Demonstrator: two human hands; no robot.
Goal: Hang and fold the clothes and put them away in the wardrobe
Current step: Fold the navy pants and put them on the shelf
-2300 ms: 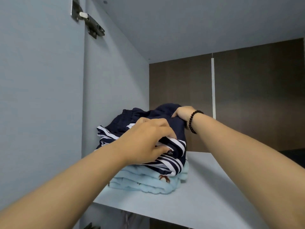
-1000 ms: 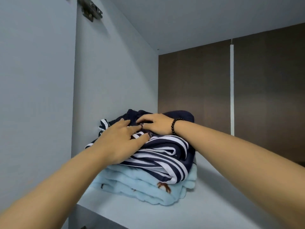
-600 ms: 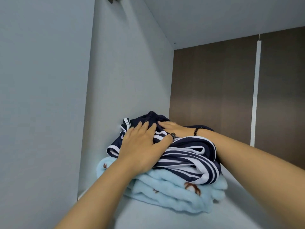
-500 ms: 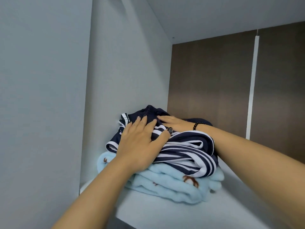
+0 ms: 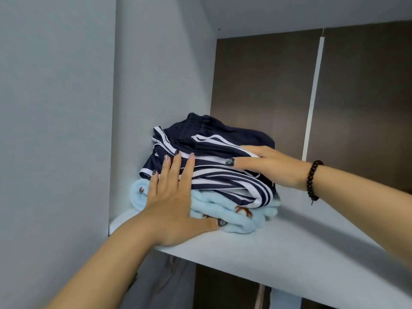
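Note:
A folded navy garment with white stripes (image 5: 214, 157) lies on top of a folded light blue fleece (image 5: 236, 212) on the wardrobe shelf (image 5: 289, 253), close to the left wall. My left hand (image 5: 176, 201) lies flat against the front left of the pile, fingers straight on the striped cloth and thumb along the blue fleece. My right hand (image 5: 269, 166), with a dark bead bracelet at the wrist, rests flat on the right side of the striped garment, fingers stretched out.
The pale grey side wall (image 5: 160, 85) stands just left of the pile. A dark brown back panel (image 5: 263, 90) with a white vertical strip (image 5: 312, 97) closes the rear. To the right of the pile the shelf runs on. Hanging clothes (image 5: 165, 284) show dimly below the shelf.
Both hands have slid from the top of the striped garment toward its sides: the left down to the front left, the right to the right edge. The view has shifted lower.

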